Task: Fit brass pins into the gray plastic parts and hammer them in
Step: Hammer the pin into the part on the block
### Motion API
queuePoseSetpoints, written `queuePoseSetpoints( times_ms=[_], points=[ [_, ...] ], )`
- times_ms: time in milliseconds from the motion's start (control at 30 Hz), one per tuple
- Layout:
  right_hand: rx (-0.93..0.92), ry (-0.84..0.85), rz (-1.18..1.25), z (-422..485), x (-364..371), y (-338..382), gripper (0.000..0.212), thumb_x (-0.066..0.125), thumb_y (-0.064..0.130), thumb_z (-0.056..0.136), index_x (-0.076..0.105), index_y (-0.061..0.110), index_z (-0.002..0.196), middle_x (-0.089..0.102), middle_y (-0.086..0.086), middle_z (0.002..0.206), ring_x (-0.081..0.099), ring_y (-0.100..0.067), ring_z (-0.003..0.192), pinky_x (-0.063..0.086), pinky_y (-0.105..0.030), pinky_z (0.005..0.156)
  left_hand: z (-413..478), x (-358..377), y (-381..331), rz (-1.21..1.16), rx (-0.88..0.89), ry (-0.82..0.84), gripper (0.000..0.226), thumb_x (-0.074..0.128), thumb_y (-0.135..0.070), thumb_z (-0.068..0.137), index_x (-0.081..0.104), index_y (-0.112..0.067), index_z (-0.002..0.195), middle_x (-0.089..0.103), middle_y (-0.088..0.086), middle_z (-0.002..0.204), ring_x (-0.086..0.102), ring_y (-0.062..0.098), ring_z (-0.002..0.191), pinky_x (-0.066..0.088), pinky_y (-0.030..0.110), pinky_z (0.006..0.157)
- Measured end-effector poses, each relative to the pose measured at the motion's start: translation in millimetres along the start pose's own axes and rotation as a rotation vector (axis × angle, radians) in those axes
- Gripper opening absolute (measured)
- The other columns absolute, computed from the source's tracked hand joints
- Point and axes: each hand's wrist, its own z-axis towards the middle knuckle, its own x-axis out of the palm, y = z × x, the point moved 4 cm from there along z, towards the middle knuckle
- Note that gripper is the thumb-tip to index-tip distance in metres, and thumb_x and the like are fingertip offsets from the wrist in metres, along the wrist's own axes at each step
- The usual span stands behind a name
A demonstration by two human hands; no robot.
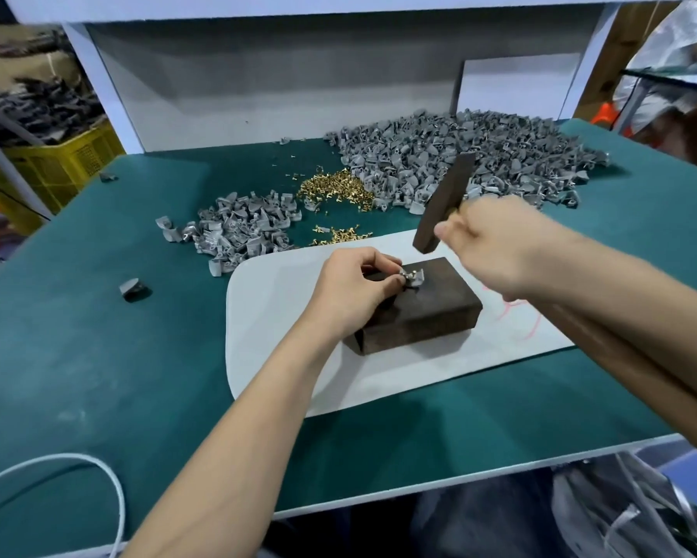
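The left grip [354, 283] pinches a gray plastic part [415, 277] between thumb and fingertips, holding it down on the top face of a dark block [423, 312]. A brass pin [406, 275] shows at the part just beside the fingertips, though it is too small to tell how deep it sits. The right grip [495, 243] is clenched around the handle of a hammer [445, 203] — the handle is almost wholly hidden inside the fist. The dark, oblong hammer head tilts up and away from the fist; its lower end hangs above the block's far edge, clear of the part and slightly blurred.

The block lies on a white mat [282, 316] spread over the green tabletop [97, 316]. Beyond the left grip lies a heap of brass pins [334, 189], with a smaller scatter of pins [338, 234] nearer, at the mat's far edge. Past the right grip and behind the hammer spreads a large pile of gray parts [459, 159]; a smaller pile of gray parts [238, 231] lies to the outer side of the left grip — touching the mat's corner. One stray gray part [134, 289] sits alone, well apart to the left. A white cable [57, 461] loops near the left forearm.
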Motion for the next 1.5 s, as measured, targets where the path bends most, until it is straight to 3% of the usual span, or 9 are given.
queuePoseSetpoints(
  times_ms=[100, 200, 300, 367, 533, 733, 933, 1267, 1500],
  points=[
    [-0.026, 0.049, -0.023, 3, -1, 3, 0.043, 0.032, 0.023, 0.103, 0.037, 0.016, 0.061, 0.041, 0.0, 0.061, 0.044, -0.021, 0.056, 0.034, -0.021, 0.046, -2, -1, -1, -0.006, 0.018, 0.003, 0.01, 0.068, 0.002, 0.082, 0.067, -0.007, 0.077, 0.066, 0.002, 0.093, 0.061, 0.002, 0.077, 0.048, 0.008, 0.076],
    [-0.056, -0.036, -0.041, 6, -12, 2, 0.042, 0.031, 0.02, 0.102, 0.039, 0.014, 0.061, 0.044, -0.003, 0.063, 0.053, -0.025, 0.052, 0.042, -0.024, 0.044, -1, -2, 1, -0.007, 0.026, 0.006, 0.01, 0.07, -0.001, 0.081, 0.068, -0.01, 0.076, 0.068, 0.002, 0.095, 0.063, 0.003, 0.081, 0.049, 0.011, 0.08],
    [-0.048, 0.011, -0.039, 3, -4, -1, 0.04, 0.031, 0.024, 0.102, 0.041, 0.013, 0.065, 0.049, -0.006, 0.067, 0.047, -0.02, 0.05, 0.047, -0.027, 0.053, 0, 0, 1, -0.008, 0.028, 0.012, 0.015, 0.07, 0.0, 0.081, 0.069, -0.013, 0.073, 0.068, 0.004, 0.097, 0.064, 0.009, 0.084, 0.05, 0.017, 0.085],
    [-0.046, 0.03, -0.028, 0, 3, -3, 0.041, 0.029, 0.024, 0.102, 0.041, 0.013, 0.064, 0.049, -0.006, 0.065, 0.044, -0.015, 0.046, 0.037, -0.016, 0.038, 0, 0, 2, -0.013, 0.026, 0.012, 0.019, 0.07, 0.001, 0.08, 0.067, -0.015, 0.07, 0.068, 0.003, 0.095, 0.064, 0.007, 0.082, 0.05, 0.014, 0.082],
    [-0.051, 0.031, -0.015, 8, 6, -7, 0.041, 0.032, 0.025, 0.102, 0.046, 0.009, 0.067, 0.053, -0.01, 0.059, 0.046, -0.016, 0.034, 0.034, -0.019, 0.036, 1, 0, 2, -0.038, 0.032, 0.021, 0.02, 0.071, 0.001, 0.08, 0.069, -0.016, 0.07, 0.069, 0.0, 0.093, 0.064, 0.001, 0.078, 0.049, 0.012, 0.078],
    [0.094, -0.057, 0.776, 26, -3, -45, 0.035, 0.039, 0.026, 0.1, 0.042, 0.01, 0.07, 0.032, 0.004, 0.031, 0.028, -0.013, 0.022, 0.021, -0.012, 0.032, 3, 1, 7, -0.114, -0.009, -0.005, 0.027, 0.072, -0.002, 0.078, 0.069, -0.023, 0.061, 0.07, -0.01, 0.087, 0.064, -0.005, 0.074, 0.046, 0.007, 0.073],
    [0.141, 0.184, 1.314, 53, 30, -70, 0.034, 0.035, 0.031, 0.101, 0.04, 0.013, 0.072, 0.027, 0.005, 0.039, 0.023, -0.008, 0.027, 0.023, -0.012, 0.032, 2, 1, 10, -0.153, -0.052, -0.007, 0.026, 0.074, -0.009, 0.079, 0.07, -0.024, 0.058, 0.072, -0.015, 0.085, 0.064, -0.004, 0.075, 0.048, 0.008, 0.069],
    [0.141, 0.327, 1.56, 76, 70, -91, 0.033, 0.034, 0.029, 0.099, 0.043, 0.012, 0.073, 0.026, 0.007, 0.038, 0.024, -0.006, 0.025, 0.024, -0.013, 0.028, 2, 0, 9, -0.132, -0.079, -0.006, 0.015, 0.073, -0.012, 0.08, 0.072, -0.019, 0.067, 0.073, -0.012, 0.091, 0.064, -0.005, 0.078, 0.045, 0.006, 0.067],
    [0.158, 0.341, 1.446, 73, 73, -90, 0.035, 0.032, 0.032, 0.1, 0.043, 0.013, 0.073, 0.027, 0.007, 0.038, 0.025, -0.006, 0.024, 0.024, -0.012, 0.028, 1, 1, 7, -0.118, -0.086, -0.026, 0.014, 0.072, -0.012, 0.08, 0.073, -0.018, 0.068, 0.073, -0.012, 0.09, 0.064, -0.004, 0.078, 0.045, 0.006, 0.068]
  ],
)
